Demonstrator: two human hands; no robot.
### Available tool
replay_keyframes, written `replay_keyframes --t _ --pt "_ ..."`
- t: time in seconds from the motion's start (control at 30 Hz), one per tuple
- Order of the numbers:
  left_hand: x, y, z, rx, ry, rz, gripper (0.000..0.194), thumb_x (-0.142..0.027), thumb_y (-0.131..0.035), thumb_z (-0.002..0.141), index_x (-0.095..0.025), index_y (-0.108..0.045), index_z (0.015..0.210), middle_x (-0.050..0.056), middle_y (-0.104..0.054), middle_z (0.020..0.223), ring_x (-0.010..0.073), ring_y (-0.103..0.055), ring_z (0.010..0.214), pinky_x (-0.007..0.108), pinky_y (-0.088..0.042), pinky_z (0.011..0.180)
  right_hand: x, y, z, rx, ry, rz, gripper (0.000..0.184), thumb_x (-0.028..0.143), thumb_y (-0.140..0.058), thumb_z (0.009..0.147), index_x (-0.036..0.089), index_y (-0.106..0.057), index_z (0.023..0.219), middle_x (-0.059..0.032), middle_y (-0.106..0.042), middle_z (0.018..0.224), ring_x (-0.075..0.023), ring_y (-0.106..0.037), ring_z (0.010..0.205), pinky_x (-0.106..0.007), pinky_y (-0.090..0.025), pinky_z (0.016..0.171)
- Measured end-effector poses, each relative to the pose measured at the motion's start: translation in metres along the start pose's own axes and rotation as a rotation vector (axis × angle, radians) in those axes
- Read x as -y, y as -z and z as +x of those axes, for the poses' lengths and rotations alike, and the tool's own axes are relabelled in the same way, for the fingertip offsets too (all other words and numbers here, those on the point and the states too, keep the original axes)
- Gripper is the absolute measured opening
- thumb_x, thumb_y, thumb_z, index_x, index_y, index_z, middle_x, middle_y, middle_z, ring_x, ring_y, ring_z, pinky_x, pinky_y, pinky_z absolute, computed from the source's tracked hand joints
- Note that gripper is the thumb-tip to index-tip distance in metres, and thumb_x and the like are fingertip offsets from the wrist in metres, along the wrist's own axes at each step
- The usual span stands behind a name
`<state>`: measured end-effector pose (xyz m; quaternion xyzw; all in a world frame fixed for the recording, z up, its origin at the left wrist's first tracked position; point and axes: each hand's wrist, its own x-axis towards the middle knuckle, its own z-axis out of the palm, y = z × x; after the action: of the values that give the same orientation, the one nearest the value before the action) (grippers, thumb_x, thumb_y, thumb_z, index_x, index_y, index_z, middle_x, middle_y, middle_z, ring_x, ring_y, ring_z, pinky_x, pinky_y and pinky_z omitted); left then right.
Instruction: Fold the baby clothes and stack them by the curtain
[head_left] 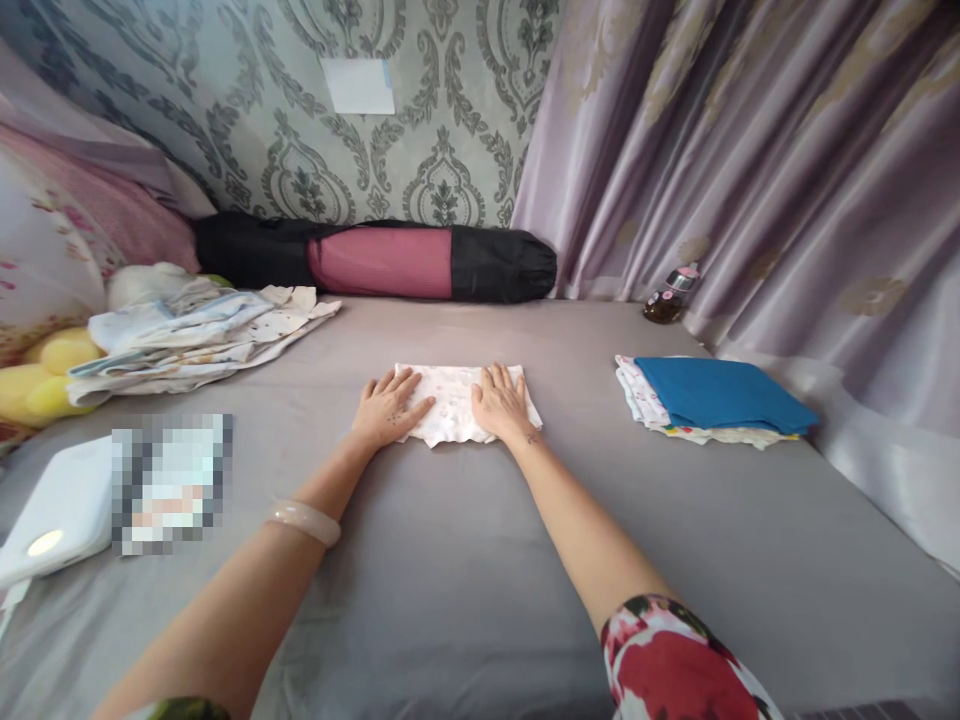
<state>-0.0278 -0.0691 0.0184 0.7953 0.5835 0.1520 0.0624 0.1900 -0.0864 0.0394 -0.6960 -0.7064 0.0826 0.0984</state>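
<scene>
A folded piece of white cloth with a faint pink print (448, 402) lies flat on the grey bed sheet (450, 560). On its left edge rests my left hand (390, 408), fingers spread and palm down. My right hand (501, 402) lies flat across its right part, fingers stretched away from me. Neither hand grips the cloth; both only press on its top. Part of the print is covered by my fingers. A pale bangle (304, 520) sits round my left forearm.
To the right lies a stack of folded cloths, a blue one (720, 393) on top. A bottle (670, 295) stands by the curtain. Loose clothes (202, 335) are heaped left. A white device (64, 510) lies near left. A black and red roll bag (379, 262) lines the wall.
</scene>
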Motion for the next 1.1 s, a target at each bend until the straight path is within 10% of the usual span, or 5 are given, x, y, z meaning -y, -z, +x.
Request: replay_keyframes --t 0.9,1.1 --pt "0.001 -0.001 0.001 0.021 0.007 -0.007 0.062 -0.06 -0.038 0.091 -0.028 -0.043 0.144 0.006 -0.04 0.152 0.0312 -0.03 0.142 0.051 -0.018 0.115 -0.033 0.006 -0.004 0.02 -0.037 -0.007 0.061 0.038 -0.025 0.099 0.003 -0.03 0.149 -0.0151 -0.024 0.158 -0.026 -0.015 0.147 -0.043 -0.014 0.118" --pt "0.0 0.011 0.006 0.079 0.123 -0.078 0.062 -0.052 -0.042 0.09 -0.023 -0.04 0.144 0.009 -0.035 0.155 0.0257 -0.033 0.141 0.042 -0.024 0.115 -0.054 0.029 0.009 0.036 -0.167 0.372 0.043 0.029 -0.043 0.094 0.015 -0.054 0.133 -0.0106 -0.055 0.139 -0.0194 -0.051 0.127 -0.026 -0.039 0.103"
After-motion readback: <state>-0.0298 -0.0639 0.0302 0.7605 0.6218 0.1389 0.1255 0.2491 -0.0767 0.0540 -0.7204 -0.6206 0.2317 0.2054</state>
